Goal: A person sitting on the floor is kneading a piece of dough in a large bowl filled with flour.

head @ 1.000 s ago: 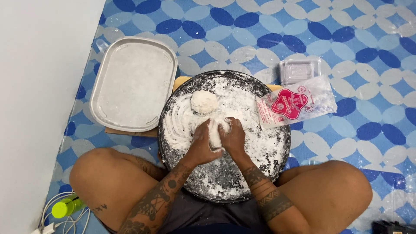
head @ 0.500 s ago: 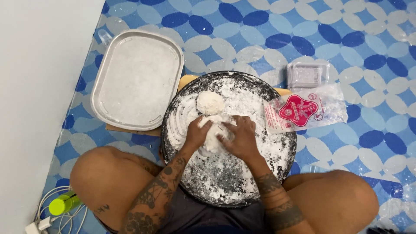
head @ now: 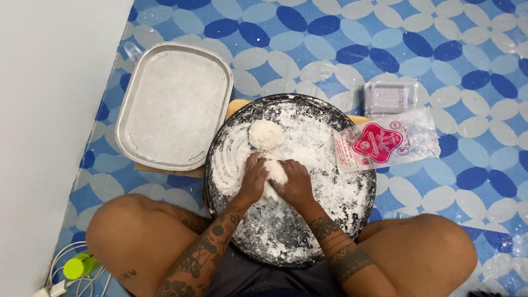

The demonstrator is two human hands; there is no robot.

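Two hands, left (head: 254, 179) and right (head: 294, 184), cup one lump of dough (head: 276, 171) between them, pressing it against the floured pan (head: 352, 220) resting between the crossed legs. Just beyond them lies a finished ball (head: 265, 135), apart, while the tray (head: 135, 110) sits within left reach.

Both hands, left hand (head: 254, 179) and right hand (head: 294, 183), press a white dough lump (head: 276, 171) inside the round floured pan (head: 352, 209); a dough ball (head: 265, 134) lies just beyond in the pan.

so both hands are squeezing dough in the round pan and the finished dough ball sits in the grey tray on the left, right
Not quite. In the head view both hands, left hand and right hand, press dough in the round pan, but the dough ball sits in that pan, not the grey tray.
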